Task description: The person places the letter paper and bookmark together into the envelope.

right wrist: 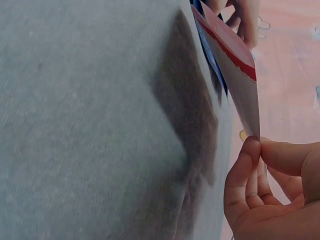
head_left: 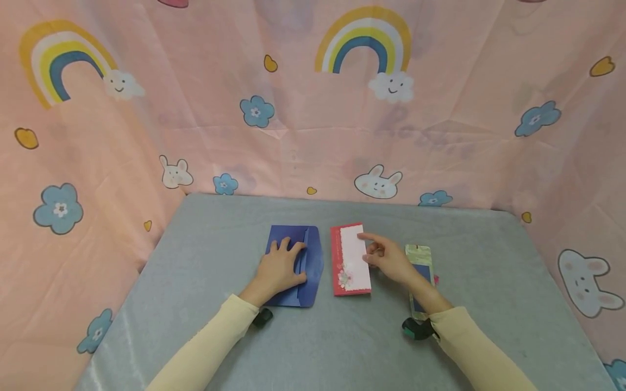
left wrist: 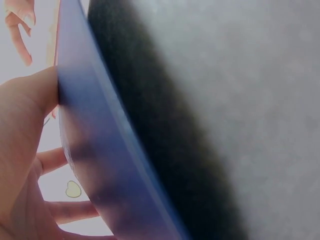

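A blue envelope (head_left: 313,293) lies on the table with its flap unfolded to the right. My left hand (head_left: 279,270) rests on it, fingers and thumb spread apart. In the left wrist view, the thumb and fingertips touch the blue envelope (left wrist: 95,100). Just to its right is a red card (head_left: 337,260) with a white panel and a flower print. My right hand (head_left: 391,260) pinches the card's right edge. In the right wrist view, thumb and forefinger meet at one corner of the card (right wrist: 240,95), which stands tilted above the cloth.
A pale gold and blue packet (head_left: 418,254) lies right of the card, partly under my right forearm. Grey cloth (head_left: 195,255) covers the table. A pink printed curtain (head_left: 293,152) closes off the back and both sides.
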### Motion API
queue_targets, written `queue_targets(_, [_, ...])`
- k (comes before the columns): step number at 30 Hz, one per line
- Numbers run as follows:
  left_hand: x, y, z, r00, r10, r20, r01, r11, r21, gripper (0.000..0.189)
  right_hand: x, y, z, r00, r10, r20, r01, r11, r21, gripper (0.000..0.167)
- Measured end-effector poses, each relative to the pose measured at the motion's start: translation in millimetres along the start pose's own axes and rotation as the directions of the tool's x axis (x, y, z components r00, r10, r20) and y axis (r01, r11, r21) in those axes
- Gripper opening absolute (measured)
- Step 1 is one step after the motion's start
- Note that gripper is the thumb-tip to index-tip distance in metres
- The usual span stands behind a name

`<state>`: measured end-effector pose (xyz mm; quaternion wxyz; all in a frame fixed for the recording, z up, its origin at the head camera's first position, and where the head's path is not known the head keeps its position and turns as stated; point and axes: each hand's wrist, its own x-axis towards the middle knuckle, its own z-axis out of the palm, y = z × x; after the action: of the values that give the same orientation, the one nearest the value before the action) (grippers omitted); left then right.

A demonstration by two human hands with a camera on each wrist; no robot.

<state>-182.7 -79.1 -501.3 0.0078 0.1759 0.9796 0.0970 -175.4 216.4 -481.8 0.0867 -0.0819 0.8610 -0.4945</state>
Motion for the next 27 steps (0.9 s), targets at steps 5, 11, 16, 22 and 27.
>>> queue_targets(5, [-0.3,0.5,-1.3,1.000,-0.007,0.005,0.007,1.000,0.001,0.069,2.3,-3.6,6.4,1.000,-0.010,0.006,0.010,1.000,0.011,0.050])
queue_targets(11, [-0.4,1.2,-1.9,1.000,-0.011,0.009,0.011,1.000,-0.008,0.069,4.4,-5.5,14.3,1.000,-0.016,0.011,0.016,1.000,0.011,0.050])
queue_targets(16, [-0.2,0.5,-0.2,1.000,-0.011,0.013,0.011,1.000,-0.012,0.069,7.1,-5.4,19.6,1.000,-0.022,0.017,0.021,0.998,0.052,0.050])
queue_targets(22, [-0.4,0.1,0.6,1.000,-0.017,0.013,0.017,1.000,-0.016,0.070,9.0,-7.9,25.8,0.999,-0.031,0.019,0.029,0.996,0.081,0.050])
queue_targets(27, [-0.7,0.9,0.1,1.000,-0.019,0.011,0.019,1.000,-0.022,0.070,9.3,-11.6,30.2,0.999,-0.028,0.019,0.026,0.996,0.089,0.050])
